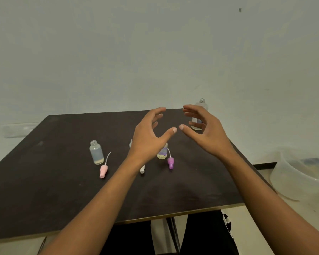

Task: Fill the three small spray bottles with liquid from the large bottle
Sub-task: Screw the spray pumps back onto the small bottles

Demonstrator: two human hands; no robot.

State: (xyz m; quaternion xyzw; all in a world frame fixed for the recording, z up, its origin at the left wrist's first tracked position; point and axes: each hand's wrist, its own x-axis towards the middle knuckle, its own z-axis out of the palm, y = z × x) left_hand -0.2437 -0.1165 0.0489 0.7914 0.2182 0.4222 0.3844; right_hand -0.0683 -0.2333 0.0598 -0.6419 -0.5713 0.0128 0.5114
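Three small clear bottles stand uncapped in a row on the dark table (44,190). The left one (96,152) is in full view. My left hand (149,137) hides most of the middle one (130,143) and the top of the right one (162,153). Three spray heads lie in front of them: pink (103,171), white (142,169), purple (170,162). The large clear bottle (201,107) stands uncapped at the far right corner, partly behind my right hand (203,129). Both hands hover above the table, fingers spread and curved, holding nothing.
A translucent plastic tub (300,177) sits off the table's right edge on a pale surface. A plain wall rises behind the table. My legs show under the table's front edge.
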